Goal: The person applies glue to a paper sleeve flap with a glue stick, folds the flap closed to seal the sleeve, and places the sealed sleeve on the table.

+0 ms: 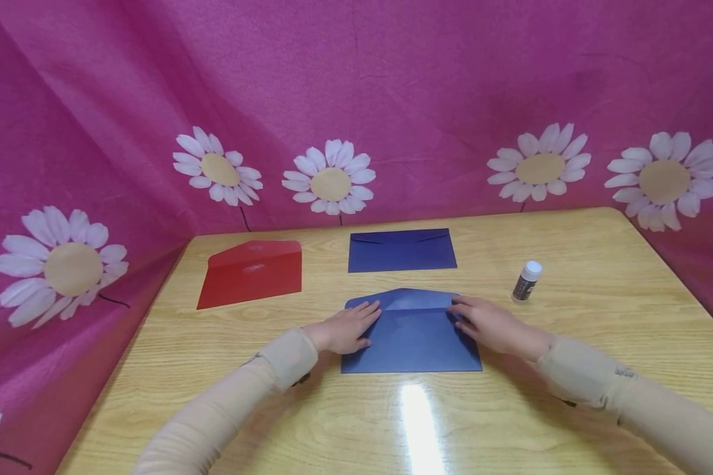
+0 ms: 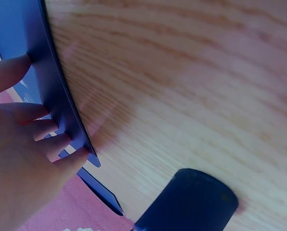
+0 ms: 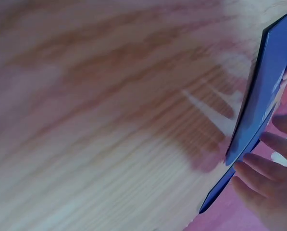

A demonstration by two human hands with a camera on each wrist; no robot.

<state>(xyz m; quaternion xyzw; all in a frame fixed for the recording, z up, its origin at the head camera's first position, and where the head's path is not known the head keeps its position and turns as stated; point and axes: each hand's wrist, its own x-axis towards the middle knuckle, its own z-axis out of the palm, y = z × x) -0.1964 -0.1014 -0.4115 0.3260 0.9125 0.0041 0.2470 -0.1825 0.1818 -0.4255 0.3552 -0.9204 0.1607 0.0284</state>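
Note:
A blue envelope (image 1: 412, 346) lies on the table in front of me, its pointed flap (image 1: 410, 300) spread away from me. My left hand (image 1: 346, 328) rests on its left side with straight fingers, the fingertips near the flap's fold. On the opposite side, my right hand (image 1: 488, 323) touches the upper right edge, fingers loosely extended. Both wrist views show the fingertips against the envelope (image 2: 61, 91) without curling round it. Beyond it lies a darker blue envelope (image 1: 401, 255) with its flap folded down.
A red envelope (image 1: 252, 280) with its flap up lies at the back left. To the right stands a glue stick (image 1: 526, 282) with a white cap and dark label. A pink cloth (image 1: 422, 99) printed with daisies hangs behind the wooden table (image 1: 618, 382).

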